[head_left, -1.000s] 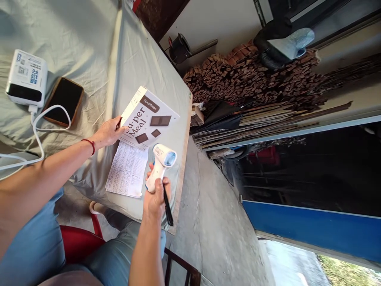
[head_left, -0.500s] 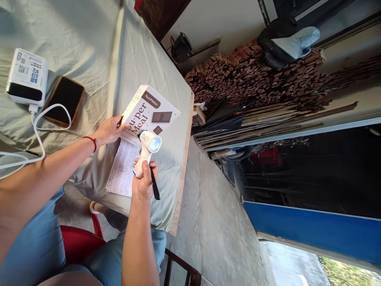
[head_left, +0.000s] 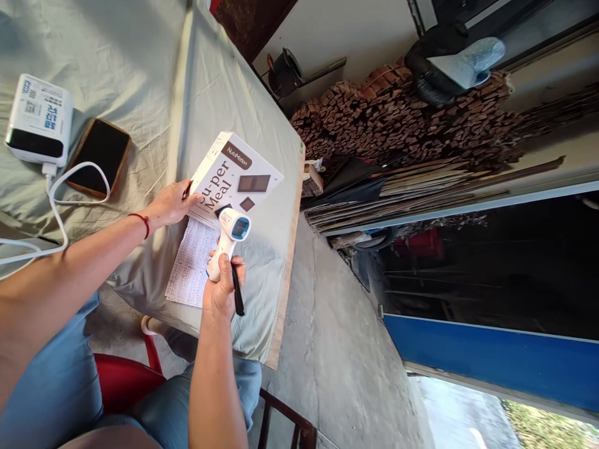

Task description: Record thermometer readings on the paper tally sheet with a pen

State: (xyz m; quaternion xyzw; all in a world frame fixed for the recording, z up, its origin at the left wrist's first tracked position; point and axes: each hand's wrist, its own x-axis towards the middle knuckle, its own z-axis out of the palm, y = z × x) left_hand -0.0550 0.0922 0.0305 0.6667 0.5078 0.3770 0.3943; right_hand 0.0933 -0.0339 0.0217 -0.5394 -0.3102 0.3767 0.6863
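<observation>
My left hand [head_left: 172, 202] grips the near left edge of a white box [head_left: 255, 163] printed "NutriMotion", its thumb on the printed face. In my right hand [head_left: 222, 287] is a white and blue infrared thermometer [head_left: 226, 240], its nose close to the box and its small screen facing me, dark. A black pen [head_left: 238, 290] also sticks out of that hand, pointing down toward me. Partly under the box and behind the thermometer lies a sheet of handwritten paper [head_left: 187, 268]. My right fingers are wrapped round the thermometer handle and partly hidden by it.
On the cloth-covered table [head_left: 140, 75], a black phone [head_left: 100, 156] in a brown case and a white power bank [head_left: 41, 118] with a white cable [head_left: 60, 215] lie to the left. The table edge [head_left: 286, 284] runs along the right. A red chair [head_left: 124, 380] is below.
The thermometer's screen was brightly lit and is now dark. My right hand, with thermometer and pen, has shifted slightly left. My left hand keeps its grip on the box.
</observation>
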